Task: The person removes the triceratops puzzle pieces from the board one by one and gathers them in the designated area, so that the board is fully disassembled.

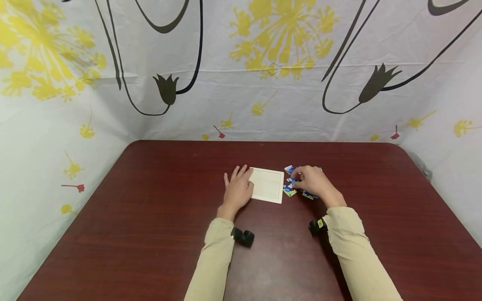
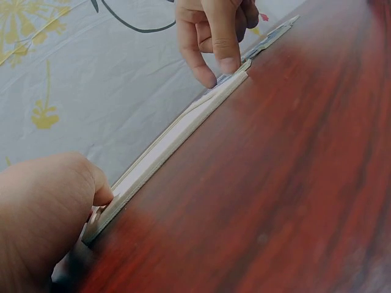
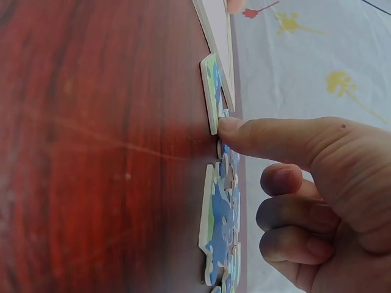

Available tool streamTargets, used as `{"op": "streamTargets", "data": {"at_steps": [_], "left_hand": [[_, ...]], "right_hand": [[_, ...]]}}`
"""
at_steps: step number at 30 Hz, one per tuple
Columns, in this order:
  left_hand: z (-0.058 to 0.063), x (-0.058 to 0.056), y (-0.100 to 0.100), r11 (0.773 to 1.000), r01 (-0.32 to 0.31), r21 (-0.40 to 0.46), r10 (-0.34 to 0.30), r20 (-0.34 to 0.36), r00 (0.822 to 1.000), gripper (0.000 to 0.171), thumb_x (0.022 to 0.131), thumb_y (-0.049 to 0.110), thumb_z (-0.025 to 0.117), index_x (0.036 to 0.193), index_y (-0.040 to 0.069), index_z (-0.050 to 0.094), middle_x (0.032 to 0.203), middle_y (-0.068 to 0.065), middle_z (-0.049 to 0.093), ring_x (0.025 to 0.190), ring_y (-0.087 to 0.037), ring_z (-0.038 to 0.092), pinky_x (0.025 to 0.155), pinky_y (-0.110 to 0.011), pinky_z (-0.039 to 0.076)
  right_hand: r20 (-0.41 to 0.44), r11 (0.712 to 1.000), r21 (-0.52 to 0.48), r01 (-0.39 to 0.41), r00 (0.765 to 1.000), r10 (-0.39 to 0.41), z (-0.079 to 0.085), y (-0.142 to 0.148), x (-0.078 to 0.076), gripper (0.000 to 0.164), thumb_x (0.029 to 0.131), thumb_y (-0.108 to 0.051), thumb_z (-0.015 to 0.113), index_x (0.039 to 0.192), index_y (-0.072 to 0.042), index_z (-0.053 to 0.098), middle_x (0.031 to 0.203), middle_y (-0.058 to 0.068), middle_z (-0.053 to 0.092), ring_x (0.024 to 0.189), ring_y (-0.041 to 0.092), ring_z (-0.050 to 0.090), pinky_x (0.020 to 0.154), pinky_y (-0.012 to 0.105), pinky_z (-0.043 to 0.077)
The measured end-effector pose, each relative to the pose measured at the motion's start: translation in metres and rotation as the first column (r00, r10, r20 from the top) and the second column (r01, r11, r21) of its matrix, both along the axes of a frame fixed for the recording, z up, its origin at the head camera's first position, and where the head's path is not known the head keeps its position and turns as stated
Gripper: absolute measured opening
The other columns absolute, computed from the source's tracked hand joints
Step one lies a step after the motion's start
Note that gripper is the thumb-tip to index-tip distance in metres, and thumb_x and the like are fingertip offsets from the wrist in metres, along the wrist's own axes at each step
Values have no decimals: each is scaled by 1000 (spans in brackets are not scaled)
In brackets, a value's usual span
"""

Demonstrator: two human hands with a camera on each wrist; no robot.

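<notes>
A pale square puzzle tray (image 1: 266, 185) lies flat on the table, bare inside. My left hand (image 1: 238, 190) rests at its left edge, fingers spread, with the index finger and thumb touching the rim. To the tray's right my right hand (image 1: 313, 180) bends over a group of blue and green puzzle pieces. Its thumb and index finger pinch a small blue puzzle piece (image 1: 291, 180); the other fingers are curled, as the right wrist view shows. Just below lies a green-edged puzzle piece (image 1: 290, 191). The hand partly covers the other pieces.
The dark red-brown table (image 1: 162, 217) reaches to a rounded back edge. Behind and beside it hangs a white curtain (image 1: 226, 96) with yellow and dark flower prints. More puzzle pieces (image 3: 221, 213) lie close together under the right hand.
</notes>
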State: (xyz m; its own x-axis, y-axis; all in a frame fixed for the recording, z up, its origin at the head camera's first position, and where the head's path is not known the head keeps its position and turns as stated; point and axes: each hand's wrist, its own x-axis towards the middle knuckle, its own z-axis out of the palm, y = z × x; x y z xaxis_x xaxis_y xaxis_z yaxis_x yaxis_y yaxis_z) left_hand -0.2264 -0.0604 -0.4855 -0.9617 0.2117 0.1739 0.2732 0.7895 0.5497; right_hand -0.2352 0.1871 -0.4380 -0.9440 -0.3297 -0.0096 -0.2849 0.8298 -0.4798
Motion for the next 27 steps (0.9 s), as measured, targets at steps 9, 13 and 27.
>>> {"op": "streamTargets", "data": {"at_steps": [9, 13, 27], "left_hand": [[0, 0, 0, 1000, 1, -3, -1, -14, 1000, 45, 94, 16, 43, 139, 15, 47, 146, -6, 35, 138, -26, 19, 106, -58, 1], [0, 0, 0, 1000, -1, -17, 1, -13, 1000, 45, 94, 17, 43, 139, 15, 47, 147, -5, 35, 138, -26, 19, 106, -58, 2], [0, 1, 0, 1000, 5, -10, -5, -6, 1000, 45, 94, 17, 41, 140, 15, 46, 147, -6, 34, 138, -26, 19, 106, -58, 1]], "right_hand": [[-28, 999, -52, 12, 1000, -14, -3, -1, -2, 13, 82, -14, 69, 88, -3, 65, 53, 0, 44, 47, 13, 36, 49, 29, 31], [-41, 998, -69, 5, 999, -7, 0, -1, 4, 10, 84, -15, 67, 81, -7, 64, 53, -1, 45, 47, 13, 38, 50, 29, 33], [-2, 992, 76, -99, 995, 100, 11, -7, 22, 9, 76, -10, 75, 75, -9, 66, 66, -4, 56, 58, 13, 43, 57, 31, 40]]}}
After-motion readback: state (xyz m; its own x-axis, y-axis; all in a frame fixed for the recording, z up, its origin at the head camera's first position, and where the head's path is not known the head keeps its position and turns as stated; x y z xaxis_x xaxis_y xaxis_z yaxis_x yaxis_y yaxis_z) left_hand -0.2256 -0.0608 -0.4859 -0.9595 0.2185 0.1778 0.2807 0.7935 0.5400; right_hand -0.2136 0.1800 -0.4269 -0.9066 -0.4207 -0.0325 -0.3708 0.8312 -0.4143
